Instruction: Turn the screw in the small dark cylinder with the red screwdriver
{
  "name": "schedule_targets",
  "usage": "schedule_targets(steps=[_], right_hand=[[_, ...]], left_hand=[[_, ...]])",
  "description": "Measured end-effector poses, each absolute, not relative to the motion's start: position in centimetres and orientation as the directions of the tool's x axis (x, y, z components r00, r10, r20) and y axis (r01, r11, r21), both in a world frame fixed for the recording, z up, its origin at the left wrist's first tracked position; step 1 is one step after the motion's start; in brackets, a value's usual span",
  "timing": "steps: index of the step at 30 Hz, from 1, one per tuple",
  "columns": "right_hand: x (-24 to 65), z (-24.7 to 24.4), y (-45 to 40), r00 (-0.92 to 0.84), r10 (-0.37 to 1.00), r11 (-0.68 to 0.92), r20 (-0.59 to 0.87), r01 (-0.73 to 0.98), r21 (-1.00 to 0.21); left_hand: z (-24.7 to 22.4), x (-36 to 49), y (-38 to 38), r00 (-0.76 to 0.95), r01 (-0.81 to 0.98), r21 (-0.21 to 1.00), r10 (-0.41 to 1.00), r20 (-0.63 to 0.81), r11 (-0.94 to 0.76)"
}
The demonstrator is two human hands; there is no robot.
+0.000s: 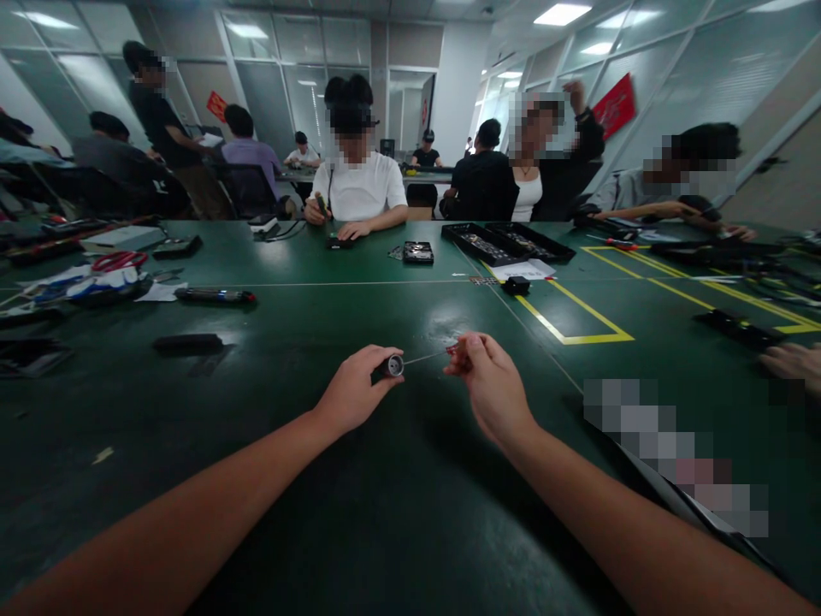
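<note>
Near the middle of the head view, my left hand (357,385) is closed around a short dark cylinder with a silvery round end (394,366). That end faces toward me and shows small dark details inside. My right hand (484,372) pinches a thin metal rod (427,356) with a reddish part at the fingers. The rod points left, its tip at or very close to the cylinder's rim; whether they touch I cannot tell. My fingers hide most of the rod's handle end. Both hands are held above the green tabletop (385,513).
A dark bar (188,344) and a pen-like tool (215,296) lie to the left. Black parts trays (481,246) and a small black block (516,286) lie ahead. A pixelated sheet (673,462) is at right, near another person's hand (792,361). A person in white (359,192) works opposite.
</note>
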State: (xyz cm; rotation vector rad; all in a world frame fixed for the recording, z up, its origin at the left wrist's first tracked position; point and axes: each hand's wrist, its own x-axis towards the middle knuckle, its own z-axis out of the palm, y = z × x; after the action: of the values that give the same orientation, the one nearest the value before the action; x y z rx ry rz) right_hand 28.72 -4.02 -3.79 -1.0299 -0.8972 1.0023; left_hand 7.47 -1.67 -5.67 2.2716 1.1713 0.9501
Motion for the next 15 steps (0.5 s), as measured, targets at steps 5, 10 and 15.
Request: schedule_targets(steps=[5,10,15], right_hand=[[28.3,-3.5,-4.9,0.213,0.935,0.289,0.285,0.011,-0.957],[28.2,-3.3,-5.7,0.169,0.899,0.365,0.404,0.219,-0.905],[28.3,-3.2,-6.2,0.092,0.878,0.424,0.469,0.304,-0.853]], left_hand=[[-5.5,7.5,-1.6,0.417,0.548,0.615,0.823,0.386,-0.566],[-5.8,7.5,-1.6,0.426,0.542,0.606,0.812,0.399,-0.582],[-5.8,7.7,-1.6,0.433,0.540,0.608,0.812,0.392,-0.582]])
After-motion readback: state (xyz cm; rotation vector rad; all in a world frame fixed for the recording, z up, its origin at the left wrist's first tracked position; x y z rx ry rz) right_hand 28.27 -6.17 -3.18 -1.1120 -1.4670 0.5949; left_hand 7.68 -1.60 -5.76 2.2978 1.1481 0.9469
